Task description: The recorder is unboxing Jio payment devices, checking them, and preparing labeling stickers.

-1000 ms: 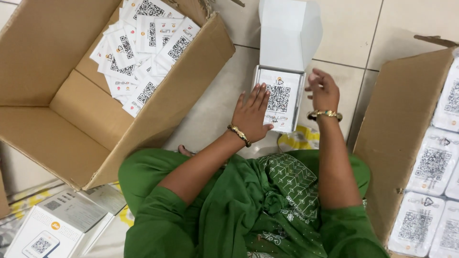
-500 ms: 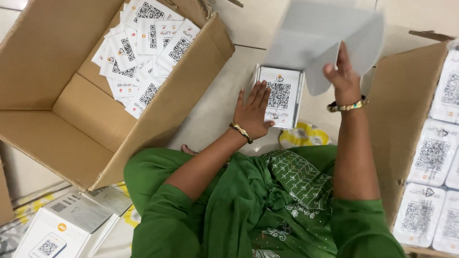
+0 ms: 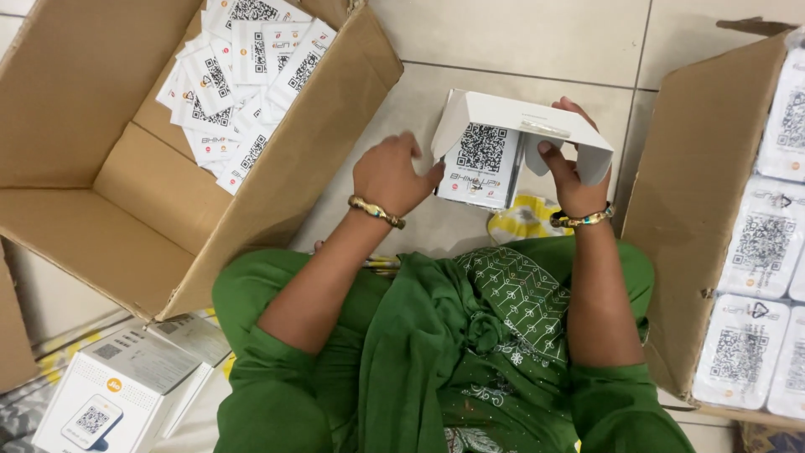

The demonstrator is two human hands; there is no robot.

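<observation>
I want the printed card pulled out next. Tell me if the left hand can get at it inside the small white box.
Probably yes: the left hand is beside the white box, whose lid the right hand holds up, leaving the card exposed.

Small white box [image 3: 503, 147], lid flap up, square-coded card inside. Left of it: big brown carton [image 3: 117, 168] heaped with white coded cards [image 3: 243, 75]. Right: brown carton [image 3: 671, 252] with wrapped white packs [image 3: 755, 252]. Lower left: closed white box [image 3: 109, 403].
</observation>
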